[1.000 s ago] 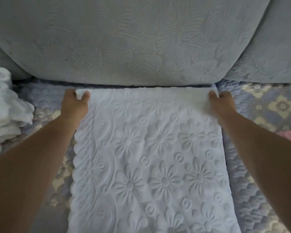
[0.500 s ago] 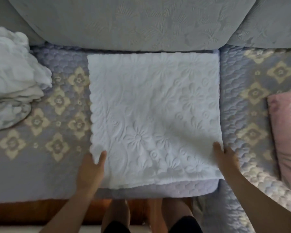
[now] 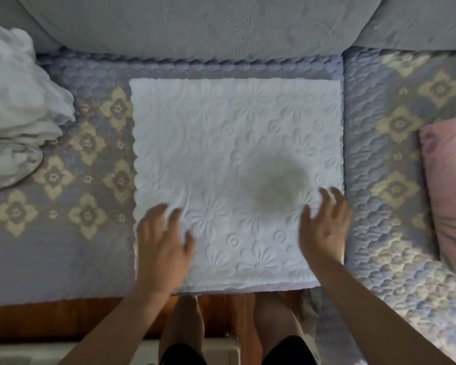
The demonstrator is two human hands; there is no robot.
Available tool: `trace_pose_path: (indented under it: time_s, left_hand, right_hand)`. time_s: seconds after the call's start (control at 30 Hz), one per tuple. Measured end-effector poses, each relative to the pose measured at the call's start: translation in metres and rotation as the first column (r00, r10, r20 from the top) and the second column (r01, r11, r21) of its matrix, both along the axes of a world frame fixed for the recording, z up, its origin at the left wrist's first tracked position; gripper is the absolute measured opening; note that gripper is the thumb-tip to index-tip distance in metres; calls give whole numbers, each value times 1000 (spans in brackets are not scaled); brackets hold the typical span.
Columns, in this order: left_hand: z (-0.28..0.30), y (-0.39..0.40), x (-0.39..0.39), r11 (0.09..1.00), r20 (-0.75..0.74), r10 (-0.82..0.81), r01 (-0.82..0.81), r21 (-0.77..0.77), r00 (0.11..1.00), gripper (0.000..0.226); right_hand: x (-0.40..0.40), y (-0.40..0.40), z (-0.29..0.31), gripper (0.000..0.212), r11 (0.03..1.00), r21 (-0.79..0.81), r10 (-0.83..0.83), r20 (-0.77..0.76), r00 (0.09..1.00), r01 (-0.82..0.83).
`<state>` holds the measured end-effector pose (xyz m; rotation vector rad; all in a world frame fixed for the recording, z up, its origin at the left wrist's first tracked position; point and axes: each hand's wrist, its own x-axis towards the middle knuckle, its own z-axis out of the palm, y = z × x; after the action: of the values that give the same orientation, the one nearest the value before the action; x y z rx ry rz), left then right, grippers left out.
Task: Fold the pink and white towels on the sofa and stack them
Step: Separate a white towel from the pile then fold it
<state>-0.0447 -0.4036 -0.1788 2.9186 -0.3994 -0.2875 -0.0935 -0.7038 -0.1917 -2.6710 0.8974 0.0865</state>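
Note:
A white towel (image 3: 234, 143) with an embossed flower pattern lies flat and squarely folded on the middle sofa seat. My left hand (image 3: 162, 246) is over its near left part, fingers spread, holding nothing. My right hand (image 3: 324, 225) is over its near right edge, fingers spread too. Both hands are blurred. A pink towel (image 3: 448, 185) lies on the right seat, cut off by the frame edge. A heap of crumpled white towels (image 3: 19, 109) sits on the left seat.
The sofa seat (image 3: 63, 233) has a quilted lilac cover with cream flower motifs. Grey back cushions (image 3: 195, 25) run along the far side. The wooden front edge (image 3: 50, 320) of the sofa and my knees are below the towel.
The towel went from long, with my hands pinching its far corners, to a folded square. My hands came back to its near edge, then let go and spread open over it.

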Motion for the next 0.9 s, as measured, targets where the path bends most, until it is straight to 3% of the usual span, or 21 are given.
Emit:
trace_pose_path:
  time_s: [0.07, 0.13, 0.3, 0.4, 0.47, 0.57, 0.67, 0.7, 0.77, 0.8, 0.83, 0.9]
  left_hand:
    - [-5, -53, 4, 982, -7, -157, 155, -107, 988, 52]
    - [-23, -82, -15, 953, -38, -282, 276, -122, 959, 56]
    - [-82, -37, -46, 852, -55, -522, 523, 11, 851, 70]
    - [-92, -32, -40, 814, -69, -576, 579, 36, 814, 80]
    - [-86, -32, -42, 784, -87, -618, 620, -4, 781, 87]
    - [-75, -17, -44, 656, -89, -752, 755, 1, 653, 91]
    - [-62, -7, -55, 621, -159, -774, 784, 3, 613, 81]
    - [-58, -8, -59, 641, -184, -755, 767, -5, 630, 75]
    - [-53, -12, -63, 710, -175, -697, 704, -28, 696, 58]
    - [-51, -15, -63, 747, -158, -662, 662, -62, 732, 50]
    - [-51, -17, -62, 774, -139, -633, 624, -110, 761, 41]
    - [-50, -20, -60, 793, -109, -603, 579, -187, 791, 26]
  right_hand:
    - [19, 39, -5, 49, 977, 61, 201, 82, 976, -206]
    - [13, 66, -18, 50, 928, 31, 370, 45, 928, -371]
    - [-43, 19, -66, 58, 866, -75, 491, -60, 869, -494]
    - [-44, 2, -78, 61, 826, -73, 558, -44, 829, -560]
    - [-43, 10, -68, 60, 847, -54, 527, -56, 848, -529]
    - [-56, 28, -41, 50, 925, -4, 381, -22, 924, -381]
    - [-93, 63, -6, 18, 979, 199, 28, 57, 998, -38]
    - [-104, 76, 5, 5, 936, 322, -141, -27, 990, 142]
    - [-121, 106, 14, 12, 720, 512, -356, -305, 883, 468]
    - [-129, 119, 13, 12, 656, 558, -350, -371, 860, 508]
    - [-136, 130, 12, 7, 670, 583, -294, -360, 885, 460]
    - [-141, 149, 9, 14, 800, 559, -121, -209, 970, 220]
